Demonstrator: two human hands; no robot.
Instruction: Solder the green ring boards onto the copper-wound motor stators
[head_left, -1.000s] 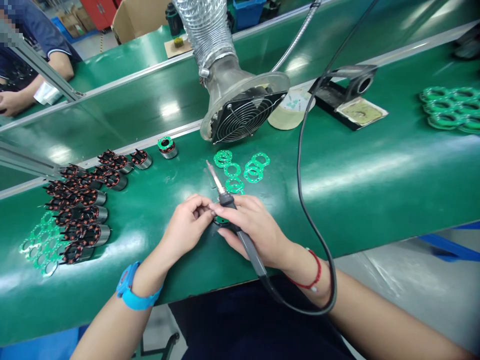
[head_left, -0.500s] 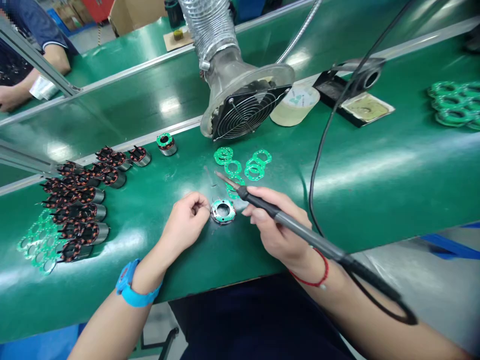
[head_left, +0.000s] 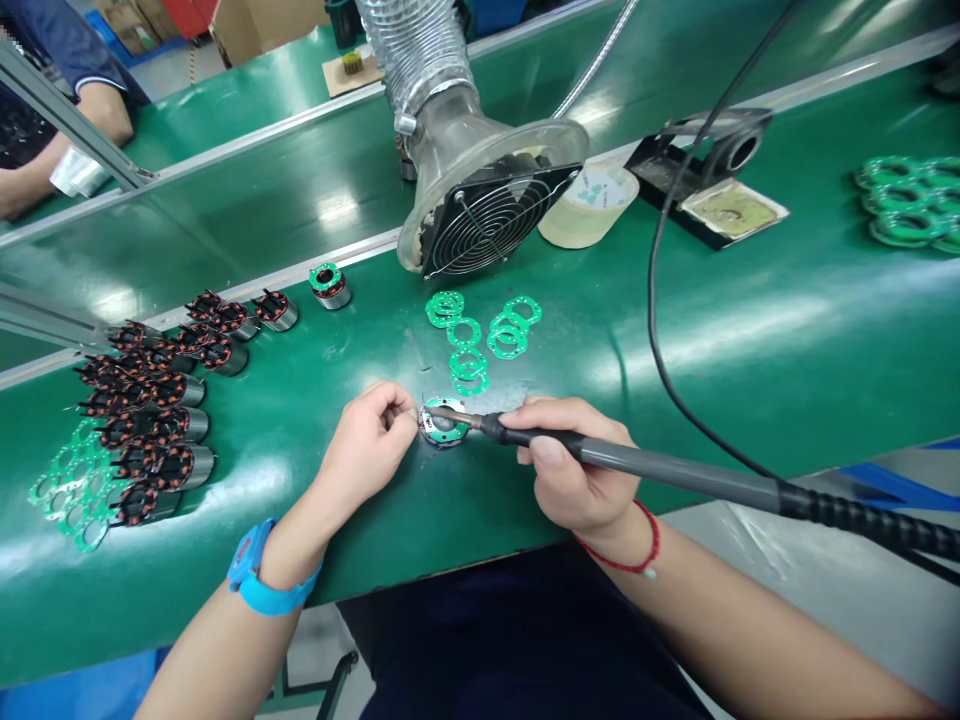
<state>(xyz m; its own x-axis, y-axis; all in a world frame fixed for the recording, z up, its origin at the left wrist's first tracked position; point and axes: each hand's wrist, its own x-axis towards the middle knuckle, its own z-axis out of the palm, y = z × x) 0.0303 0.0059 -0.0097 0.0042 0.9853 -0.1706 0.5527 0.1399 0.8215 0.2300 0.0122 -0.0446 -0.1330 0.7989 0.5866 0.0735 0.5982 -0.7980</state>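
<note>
In the head view a motor stator topped with a green ring circuit board (head_left: 450,437) sits on the bench between my hands. My left hand (head_left: 371,445) is closed in a pinch at its left edge; whatever the fingertips hold is too small to make out. A soldering iron (head_left: 675,473) is gripped in my right hand (head_left: 581,475), like a pen. Its tip reaches left across the board, close to the left fingertips; contact cannot be made out. Loose green ring boards (head_left: 455,365) lie just beyond the stator.
Several copper-wound stators (head_left: 169,428) stand at left beside more ring boards (head_left: 67,490). A fume-extractor hood (head_left: 495,220) hangs over the back. Behind it are a tape roll (head_left: 577,225) and a soldering iron stand (head_left: 694,165). The iron's cable (head_left: 652,320) loops at right. Another person's arm (head_left: 105,110) shows upper left.
My right hand has brought the soldering iron's tip down from above the loose rings onto or over the stator's board. The iron's handle now lies flatter. My left hand stays nearly still.
</note>
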